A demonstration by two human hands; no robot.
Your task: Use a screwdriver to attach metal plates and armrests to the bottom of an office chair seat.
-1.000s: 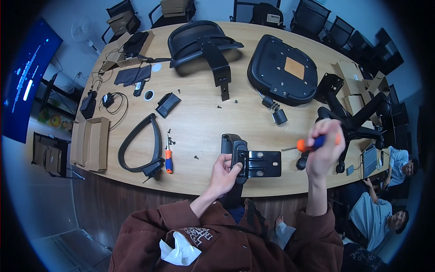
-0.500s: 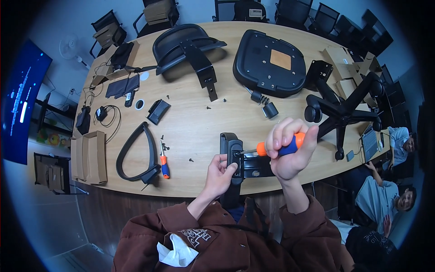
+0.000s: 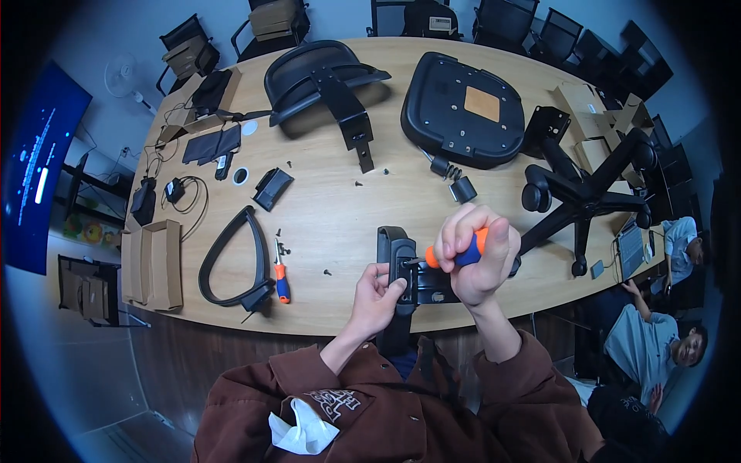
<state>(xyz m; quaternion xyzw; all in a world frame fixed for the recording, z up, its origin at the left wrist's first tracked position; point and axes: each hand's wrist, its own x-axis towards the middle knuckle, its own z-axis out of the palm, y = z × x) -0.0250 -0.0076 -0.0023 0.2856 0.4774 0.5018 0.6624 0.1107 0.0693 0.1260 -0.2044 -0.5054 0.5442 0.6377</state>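
Right hand (image 3: 485,272) shifted left, curled round screwdriver (image 3: 467,253) (tilted)

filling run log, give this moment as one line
left hand: holding black armrest | right hand: gripping orange-blue screwdriver | tip: at armrest

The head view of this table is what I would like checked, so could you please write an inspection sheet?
Surface: light wooden table, curved far edge.
Job's things: black armrest part at the near edge; seat, backrest and wheeled base lie apart.
Clutter: spare screwdriver, loose screws, open cardboard box.
Hands: left hand grips the armrest part; right hand holds an orange-and-blue screwdriver, shaft toward it.
Cables: black cord looped beside an adapter, left.
Surroundings: lit screen left; people right.
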